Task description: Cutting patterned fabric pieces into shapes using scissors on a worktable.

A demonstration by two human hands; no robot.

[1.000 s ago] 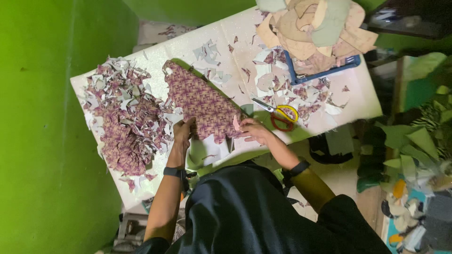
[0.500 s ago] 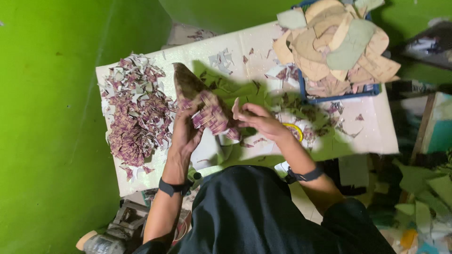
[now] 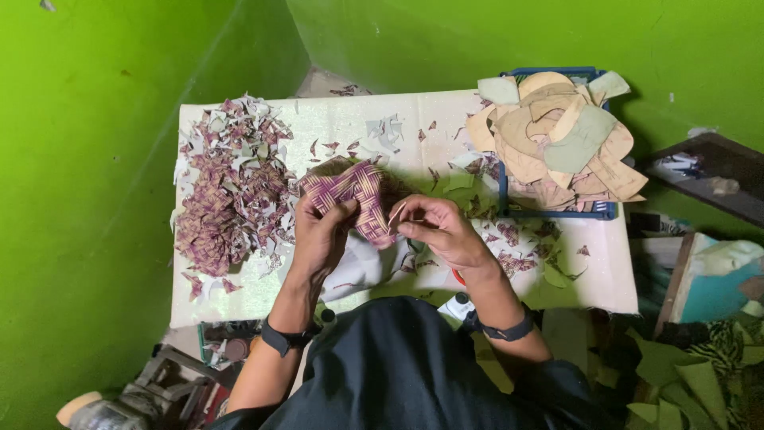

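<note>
Showing both hands lifted over the table (image 3: 239,306): the left hand (image 3: 320,235) grips the purple woven piece (image 3: 358,195), now folded and raised rather than lying flat, while the right hand (image 3: 439,231) pinches its edge. Left of this piece lies the scrap heap (image 3: 231,183); right, the tray of cut-outs (image 3: 557,143).

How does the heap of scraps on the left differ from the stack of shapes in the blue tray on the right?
The heap of scraps is small, jagged bits in a purple-and-white pattern, lying loose on the table. The stack of shapes is large, smooth-edged curved pieces in plain tan and pale green, piled in a blue tray. Both are flat cut pieces.
</note>
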